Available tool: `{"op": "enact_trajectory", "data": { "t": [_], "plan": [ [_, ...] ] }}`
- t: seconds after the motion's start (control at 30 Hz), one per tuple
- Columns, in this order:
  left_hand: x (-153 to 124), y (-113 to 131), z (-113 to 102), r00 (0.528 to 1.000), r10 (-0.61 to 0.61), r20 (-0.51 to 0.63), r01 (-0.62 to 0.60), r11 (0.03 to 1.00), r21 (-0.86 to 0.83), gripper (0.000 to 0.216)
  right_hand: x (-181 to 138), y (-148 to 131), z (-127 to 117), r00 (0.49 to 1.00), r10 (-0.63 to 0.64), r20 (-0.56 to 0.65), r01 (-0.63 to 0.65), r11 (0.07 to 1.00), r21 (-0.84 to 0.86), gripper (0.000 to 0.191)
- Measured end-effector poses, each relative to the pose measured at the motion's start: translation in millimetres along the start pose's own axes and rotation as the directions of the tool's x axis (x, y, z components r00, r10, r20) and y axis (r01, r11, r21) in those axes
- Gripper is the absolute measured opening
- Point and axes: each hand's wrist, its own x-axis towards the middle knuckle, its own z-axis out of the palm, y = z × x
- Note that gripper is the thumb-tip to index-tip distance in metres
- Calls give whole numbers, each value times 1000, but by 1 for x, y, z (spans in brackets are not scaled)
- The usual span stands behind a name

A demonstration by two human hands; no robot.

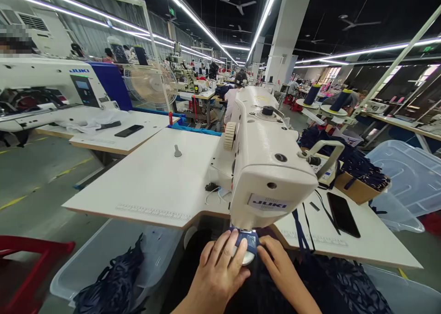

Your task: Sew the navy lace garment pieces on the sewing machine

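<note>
A navy fabric piece (246, 241) lies over the rounded end of the lower arm (248, 258) of a white sewing machine (265, 176), below its head. My left hand (220, 270) rests on this fabric from the left, its fingers stretched and apart, with fingertips close to the needle area. At the fabric's right edge, my right hand (280, 268) has its thumb and forefinger closed on the cloth; the exact grip is partly hidden. The needle is hidden by the machine head and fingers. Navy straps (300, 231) hang over the table edge near my right hand.
Phones lie on the right tabletop (343, 215) and the left table (129, 130). A small grey tool (177, 151) is on the white table (144, 181). Clear bins (86, 254), a carton (356, 190) of navy strips and a red chair (37, 268) stand around. A person (231, 100) sits ahead.
</note>
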Motion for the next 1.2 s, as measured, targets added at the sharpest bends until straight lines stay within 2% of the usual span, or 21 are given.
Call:
{"op": "enact_trajectory", "data": {
  "t": [0.07,0.17,0.23,0.3,0.37,0.4,0.47,0.53,0.57,0.6,0.63,0.67,0.7,0.73,0.8,0.83,0.9,0.97,1.03,1.2],
  "plan": [
    [0,0,-2,1000,-12,12,12,1000,-19,38,-8,13,-7,999,32,29,-31,999,-43,20],
    [-2,-4,-8,1000,-17,14,19,991,-132,24,-19,16,-31,978,198,66,-201,979,39,22],
    [-6,-11,-16,1000,-2,-20,-3,966,-260,12,-25,4,-50,952,284,113,-297,947,124,23],
    [-9,-23,-24,995,-13,-99,-19,949,-314,15,-26,-18,-62,945,289,151,-314,931,183,25],
    [-10,-38,-33,978,-55,-203,6,972,-235,15,-20,-43,-63,964,206,168,-234,957,169,26],
    [-10,-45,-36,967,-80,-243,40,985,-167,14,-15,-54,-58,979,130,156,-150,981,121,26],
    [-7,-56,-41,949,-145,-280,141,989,-35,13,0,-70,-41,993,-77,84,82,995,-60,26],
    [-4,-61,-42,961,-157,-230,171,984,45,16,15,-76,-20,958,-286,-26,261,904,-339,29],
    [-3,-60,-41,982,-88,-165,97,994,51,19,21,-75,-10,929,-364,-63,294,833,-469,31],
    [-1,-58,-39,996,30,-80,-27,999,39,24,25,-74,-3,904,-418,-90,298,765,-571,33],
    [0,-53,-37,984,177,7,-177,984,7,29,28,-72,2,888,-447,-107,286,719,-634,33],
    [2,-48,-34,947,312,82,-310,950,-33,32,29,-70,5,886,-449,-117,272,706,-654,32],
    [2,-42,-31,903,407,139,-402,913,-64,34,29,-69,6,896,-424,-133,253,734,-630,28],
    [3,-36,-28,875,450,177,-443,893,-82,34,28,-67,4,918,-366,-155,223,797,-562,22],
    [4,-26,-23,884,418,209,-407,909,-93,35,24,-65,-2,974,-162,-157,108,946,-305,13],
    [4,-22,-22,898,390,204,-378,921,-95,35,23,-64,-5,991,-49,-124,31,989,-144,13],
    [3,-17,-20,915,346,208,-336,938,-83,34,20,-61,-10,993,113,-39,-108,986,129,15],
    [2,-16,-20,923,315,220,-312,949,-50,35,20,-59,-11,985,171,-6,-163,949,269,17],
    [1,-16,-21,931,294,216,-293,955,-38,35,22,-57,-11,983,181,-33,-165,945,283,15],
    [2,-17,-21,958,231,169,-229,973,-33,34,32,-58,-9,988,127,-88,-113,983,148,10]
  ]
}}
